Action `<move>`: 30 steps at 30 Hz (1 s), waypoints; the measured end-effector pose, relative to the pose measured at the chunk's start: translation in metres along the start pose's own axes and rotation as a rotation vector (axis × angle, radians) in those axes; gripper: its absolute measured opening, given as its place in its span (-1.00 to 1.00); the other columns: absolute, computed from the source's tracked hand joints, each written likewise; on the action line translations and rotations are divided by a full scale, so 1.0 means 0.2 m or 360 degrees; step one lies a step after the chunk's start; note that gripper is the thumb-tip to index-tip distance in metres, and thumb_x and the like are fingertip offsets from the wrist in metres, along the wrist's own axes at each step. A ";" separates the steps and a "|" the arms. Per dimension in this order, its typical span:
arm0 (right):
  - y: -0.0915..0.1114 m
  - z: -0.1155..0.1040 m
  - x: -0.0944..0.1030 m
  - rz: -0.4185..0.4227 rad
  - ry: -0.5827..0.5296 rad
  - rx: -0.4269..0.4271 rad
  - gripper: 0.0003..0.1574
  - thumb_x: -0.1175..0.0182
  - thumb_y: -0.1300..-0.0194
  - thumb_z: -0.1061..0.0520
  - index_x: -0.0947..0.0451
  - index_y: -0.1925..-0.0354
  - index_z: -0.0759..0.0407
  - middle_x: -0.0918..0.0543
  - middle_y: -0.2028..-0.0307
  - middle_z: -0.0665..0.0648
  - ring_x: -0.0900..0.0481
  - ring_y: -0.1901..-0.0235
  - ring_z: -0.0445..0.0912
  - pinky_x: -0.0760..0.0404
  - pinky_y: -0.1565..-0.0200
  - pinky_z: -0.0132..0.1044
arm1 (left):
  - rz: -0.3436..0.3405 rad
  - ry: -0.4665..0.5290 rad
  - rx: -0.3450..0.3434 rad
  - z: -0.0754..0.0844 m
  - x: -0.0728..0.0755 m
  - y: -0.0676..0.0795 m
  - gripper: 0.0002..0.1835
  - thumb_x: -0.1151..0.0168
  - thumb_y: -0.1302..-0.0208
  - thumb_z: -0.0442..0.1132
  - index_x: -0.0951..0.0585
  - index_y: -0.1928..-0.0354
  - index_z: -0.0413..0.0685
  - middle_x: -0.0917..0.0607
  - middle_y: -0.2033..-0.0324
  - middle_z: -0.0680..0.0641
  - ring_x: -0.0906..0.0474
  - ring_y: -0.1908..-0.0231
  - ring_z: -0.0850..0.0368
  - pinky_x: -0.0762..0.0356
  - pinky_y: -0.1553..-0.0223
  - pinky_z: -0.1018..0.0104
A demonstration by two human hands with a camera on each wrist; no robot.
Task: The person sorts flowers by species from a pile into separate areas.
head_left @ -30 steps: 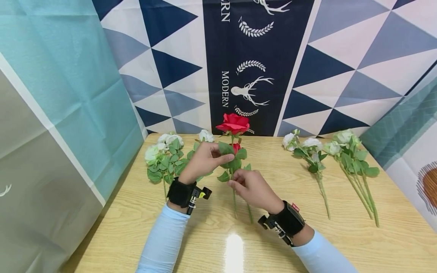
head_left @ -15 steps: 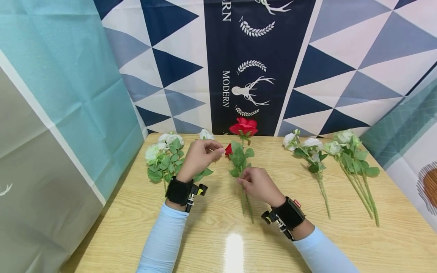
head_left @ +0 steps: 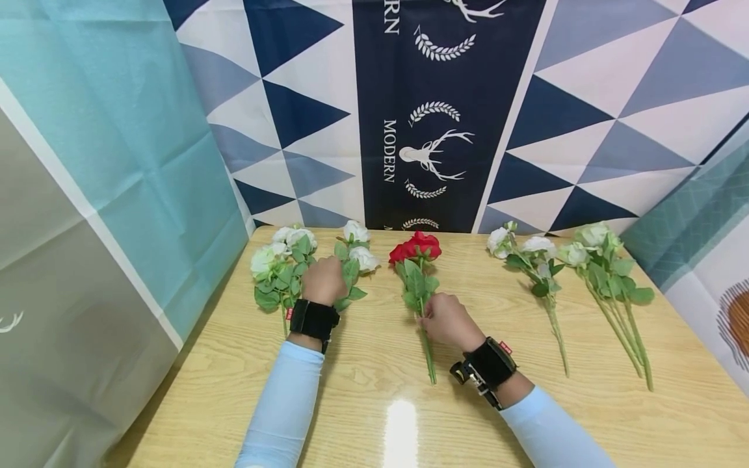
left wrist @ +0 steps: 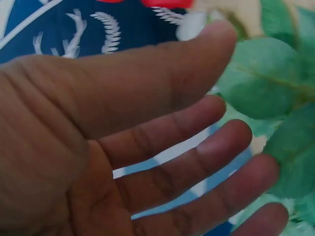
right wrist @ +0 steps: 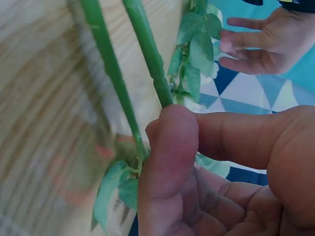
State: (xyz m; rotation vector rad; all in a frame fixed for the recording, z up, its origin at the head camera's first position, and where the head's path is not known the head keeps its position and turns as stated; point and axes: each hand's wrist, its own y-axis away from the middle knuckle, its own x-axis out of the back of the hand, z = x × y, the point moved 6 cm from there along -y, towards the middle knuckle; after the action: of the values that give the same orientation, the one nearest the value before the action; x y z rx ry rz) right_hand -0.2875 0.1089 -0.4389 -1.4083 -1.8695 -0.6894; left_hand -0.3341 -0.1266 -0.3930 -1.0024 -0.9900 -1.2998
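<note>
My right hand (head_left: 448,321) pinches the green stem (right wrist: 145,44) of a red rose between thumb and finger. A second stem (right wrist: 109,61) runs beside it in the right wrist view. The red blooms (head_left: 417,247) lie close together near the table's back, above green leaves. My left hand (head_left: 324,281) is over the white roses at the left, holding nothing. Its fingers are spread and gently bent in the left wrist view, close to green leaves (left wrist: 266,76); contact with them cannot be told. Two white roses (head_left: 364,259) show just right of this hand.
White roses (head_left: 270,259) with leafy stems lie at the table's far left. Further white flowers (head_left: 538,247) and a pale bunch (head_left: 592,236) lie on the right. A patterned cloth (head_left: 310,117) hangs behind the wooden table (head_left: 351,403).
My left hand has let go of the red rose and moved left to the white roses. My right hand has moved slightly right, and the raised red bloom has come down beside the other.
</note>
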 end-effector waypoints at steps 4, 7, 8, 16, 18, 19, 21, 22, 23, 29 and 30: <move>0.00 0.00 -0.02 -0.0014 0.0040 -0.0010 -0.46 -0.38 -0.31 0.23 -0.38 0.72 0.07 -0.28 0.76 -0.05 -0.28 0.74 -0.19 -0.27 0.60 -0.35 | -0.0094 -0.0057 0.0072 -0.05 -0.07 -0.03 -0.94 -0.35 -0.28 -0.37 -0.71 0.37 -0.16 -0.61 0.60 -0.17 -0.47 0.61 0.01 -0.28 0.54 0.16; 0.01 0.00 -0.02 -0.0006 0.0124 0.0021 -0.35 -0.37 -0.32 0.24 -0.23 0.75 0.01 -0.10 0.76 -0.08 -0.16 0.75 -0.19 -0.19 0.60 -0.35 | -0.0138 -0.0045 0.0111 -0.08 -0.10 -0.05 -0.91 -0.44 -0.21 -0.34 -0.74 0.24 -0.17 -0.62 0.55 -0.17 -0.53 0.56 -0.04 -0.36 0.52 0.11; 0.02 0.00 -0.02 -0.0005 0.0153 0.0027 -0.34 -0.37 -0.32 0.24 -0.21 0.74 0.00 -0.08 0.75 -0.08 -0.15 0.76 -0.19 -0.19 0.60 -0.35 | -0.0157 -0.0037 0.0128 -0.09 -0.10 -0.05 -0.89 -0.44 -0.21 -0.34 -0.75 0.22 -0.17 -0.64 0.53 -0.18 -0.55 0.54 -0.05 -0.37 0.51 0.11; 0.03 -0.02 -0.05 -0.0076 0.0224 0.0091 -0.30 -0.31 -0.26 0.36 -0.10 0.75 -0.03 0.06 0.70 -0.10 -0.03 0.73 -0.20 -0.13 0.58 -0.35 | -0.0291 -0.0081 0.0226 -0.15 -0.14 -0.08 -0.58 -0.51 -0.19 -0.27 -0.67 -0.08 -0.21 -0.69 0.29 -0.23 -0.61 0.44 -0.06 -0.51 0.46 0.09; 0.03 -0.03 -0.05 -0.0089 0.0234 0.0126 -0.27 -0.32 -0.23 0.38 -0.08 0.76 -0.05 0.08 0.69 -0.11 0.01 0.71 -0.20 -0.10 0.56 -0.34 | -0.0290 -0.0065 0.0223 -0.16 -0.14 -0.08 -0.71 -0.47 -0.21 -0.30 -0.71 0.03 -0.19 -0.68 0.33 -0.21 -0.59 0.46 -0.04 -0.48 0.47 0.11; 0.03 -0.04 -0.05 -0.0100 0.0241 0.0134 -0.26 -0.33 -0.22 0.38 -0.07 0.75 -0.05 0.09 0.68 -0.11 0.03 0.69 -0.20 -0.10 0.54 -0.34 | -0.0287 -0.0054 0.0219 -0.16 -0.14 -0.09 -0.78 -0.43 -0.22 -0.32 -0.71 0.09 -0.19 -0.68 0.35 -0.20 -0.58 0.48 -0.03 -0.44 0.48 0.12; 0.04 -0.05 -0.06 -0.0129 0.0251 0.0147 -0.26 -0.34 -0.21 0.38 -0.06 0.75 -0.05 0.10 0.67 -0.11 0.06 0.67 -0.18 -0.08 0.52 -0.32 | -0.0284 -0.0040 0.0223 -0.17 -0.14 -0.10 -0.91 -0.36 -0.25 -0.35 -0.72 0.21 -0.18 -0.67 0.40 -0.19 -0.55 0.50 -0.01 -0.37 0.50 0.13; 0.04 -0.05 -0.06 -0.0142 0.0257 0.0150 -0.25 -0.35 -0.21 0.37 -0.06 0.74 -0.05 0.10 0.67 -0.10 0.05 0.67 -0.18 -0.09 0.51 -0.32 | -0.0283 -0.0040 0.0232 -0.17 -0.14 -0.10 -0.92 -0.34 -0.27 -0.36 -0.71 0.21 -0.17 -0.67 0.39 -0.19 -0.54 0.50 -0.02 -0.36 0.51 0.13; 0.04 -0.06 -0.06 -0.0151 0.0267 0.0156 -0.25 -0.36 -0.21 0.37 -0.06 0.74 -0.04 0.11 0.66 -0.09 0.06 0.64 -0.17 -0.08 0.48 -0.31 | -0.0282 -0.0037 0.0243 -0.18 -0.14 -0.11 -0.92 -0.31 -0.29 -0.36 -0.71 0.21 -0.17 -0.67 0.39 -0.20 -0.54 0.50 -0.02 -0.36 0.51 0.13; 0.07 -0.10 -0.09 -0.0244 0.0265 0.0182 -0.20 -0.41 -0.19 0.36 0.01 0.69 -0.06 0.16 0.59 -0.07 0.16 0.57 -0.15 -0.03 0.44 -0.27 | -0.0254 -0.0029 0.0276 -0.20 -0.15 -0.12 -0.87 -0.18 -0.42 -0.37 -0.71 0.22 -0.19 -0.65 0.49 -0.19 -0.56 0.54 -0.02 -0.34 0.55 0.16; 0.08 -0.11 -0.10 -0.0266 0.0260 0.0180 -0.19 -0.42 -0.19 0.35 0.01 0.68 -0.06 0.17 0.58 -0.08 0.17 0.58 -0.16 -0.02 0.46 -0.28 | -0.0243 -0.0030 0.0270 -0.20 -0.14 -0.12 -0.88 -0.21 -0.41 -0.35 -0.72 0.24 -0.20 -0.65 0.51 -0.19 -0.57 0.55 -0.02 -0.36 0.55 0.15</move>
State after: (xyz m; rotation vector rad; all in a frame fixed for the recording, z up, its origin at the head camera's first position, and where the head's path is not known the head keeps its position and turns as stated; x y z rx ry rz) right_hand -0.2643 0.0850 -0.4401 -1.1002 -1.8794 -0.7448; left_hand -0.3581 -0.1584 -0.4312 -0.8233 -1.1894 -1.3078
